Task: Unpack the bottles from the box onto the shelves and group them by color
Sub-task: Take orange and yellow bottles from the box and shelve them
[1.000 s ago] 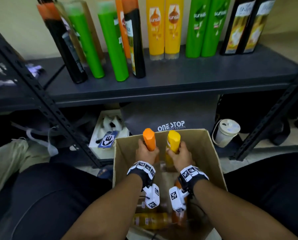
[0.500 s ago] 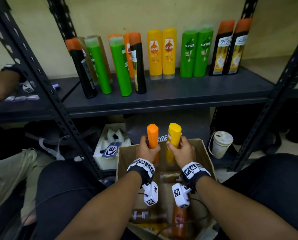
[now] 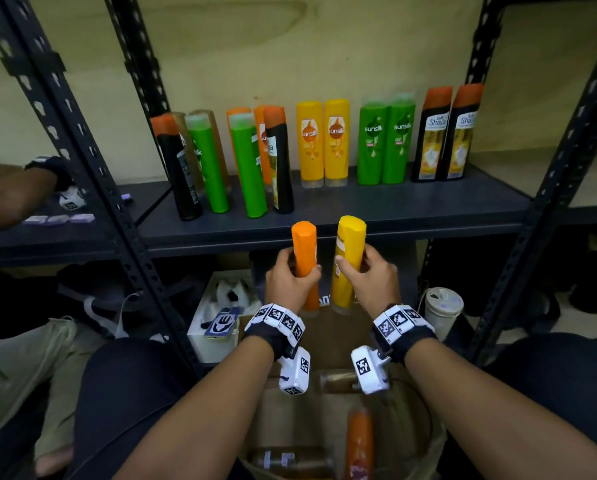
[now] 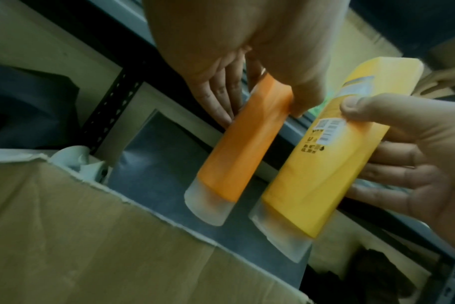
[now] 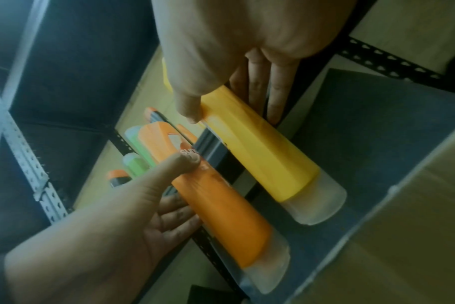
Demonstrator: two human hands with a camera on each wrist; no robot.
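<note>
From my head view, my left hand point(image 3: 290, 278) grips an orange bottle point(image 3: 304, 258) and my right hand point(image 3: 370, 282) a yellow bottle point(image 3: 347, 261), both upright above the cardboard box point(image 3: 335, 341), just below the shelf point(image 3: 394, 209) of sorted bottles. My left wrist view shows thumb and fingers point(image 4: 221, 92) wrapped around the orange bottle. My right wrist view shows fingers point(image 5: 270, 90) curled behind the yellow bottle.

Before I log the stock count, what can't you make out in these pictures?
- Box contents, head view: both forearms and the bottom edge hide most, so no count.
- Orange bottle label, head view: turned away, and the left hand covers it.
- Back-row bottles behind the left green bottles: mostly hidden.
- Yellow bottle small print, left wrist view: blurred.
</note>
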